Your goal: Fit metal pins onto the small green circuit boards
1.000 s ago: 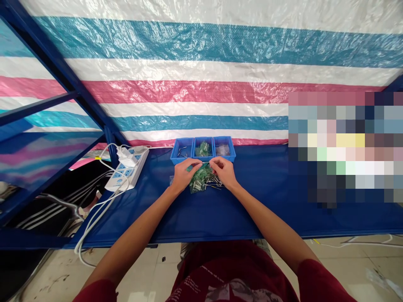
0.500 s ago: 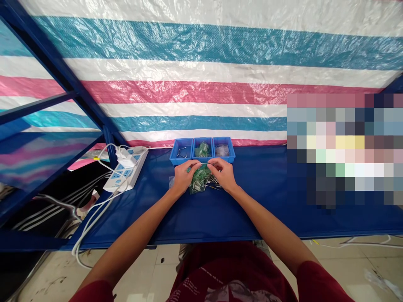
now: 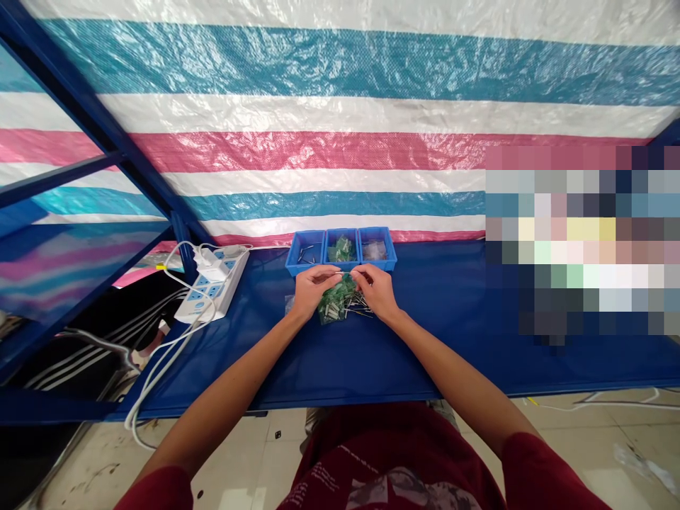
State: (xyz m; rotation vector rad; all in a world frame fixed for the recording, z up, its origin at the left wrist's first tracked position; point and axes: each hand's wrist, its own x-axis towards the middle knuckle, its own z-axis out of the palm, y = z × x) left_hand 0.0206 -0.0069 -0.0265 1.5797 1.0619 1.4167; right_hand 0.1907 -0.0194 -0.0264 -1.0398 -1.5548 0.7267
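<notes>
Between my two hands stretches a thin metal rod (image 3: 345, 273), too small to make out closely. The fingertips of my left hand (image 3: 314, 289) pinch its left end, and my right hand (image 3: 375, 289) pinches the other. Just below lies a green plastic bag (image 3: 333, 306) with small pale cylindrical pieces in it. Thin metal pins (image 3: 359, 304) are heaped beside the bag, partly behind my right hand. A small clear bag (image 3: 290, 304) peeks out left of my left hand.
Three joined blue bins hold a few pins in the left bin (image 3: 291, 263), a green bag in the middle bin (image 3: 341, 266) and clear bags in the right bin (image 3: 392, 255). A white power strip (image 3: 226, 287) with cables lies left on the blue table (image 3: 340, 368). A blurred patch covers the right.
My hands stay close together over the bag, with their fingertips shifted slightly. The thin rod between them shows more plainly now. The whole view has tilted a little.
</notes>
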